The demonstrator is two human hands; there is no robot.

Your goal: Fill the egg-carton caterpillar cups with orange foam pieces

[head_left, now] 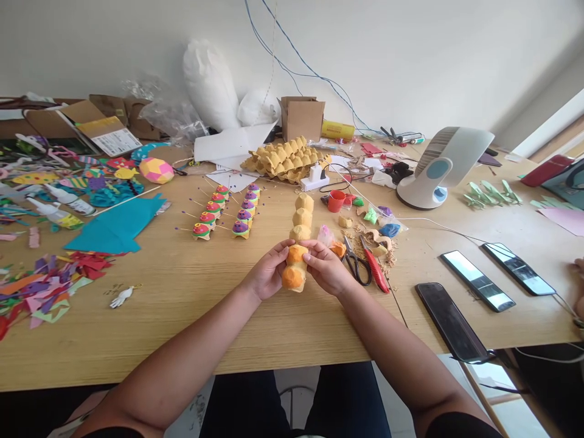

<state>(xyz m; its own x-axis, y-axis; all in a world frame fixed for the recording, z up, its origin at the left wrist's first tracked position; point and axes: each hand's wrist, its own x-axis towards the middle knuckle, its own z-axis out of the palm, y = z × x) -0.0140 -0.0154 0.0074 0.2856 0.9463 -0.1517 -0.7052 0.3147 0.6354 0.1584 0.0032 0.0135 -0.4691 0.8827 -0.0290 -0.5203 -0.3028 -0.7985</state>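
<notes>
Wooden tabletop (283, 337) lies under the egg-carton strip (300, 233), which my left hand (270, 271) and right hand (327, 266) pinch from either side near its orange end. It looks light and crushable, best held gently by its edges.

On my feed: wooden table (228, 340), scissors (351, 250) my landmark. Red-handled tool (375, 267) just right of scissors; three phones (478, 281) farther right; white fan (449, 161) behind, rightward; egg trays (283, 159) behind, leftward; two painted egg-carton strips (245, 214) left; blue sheet (121, 222) farther left.
</notes>
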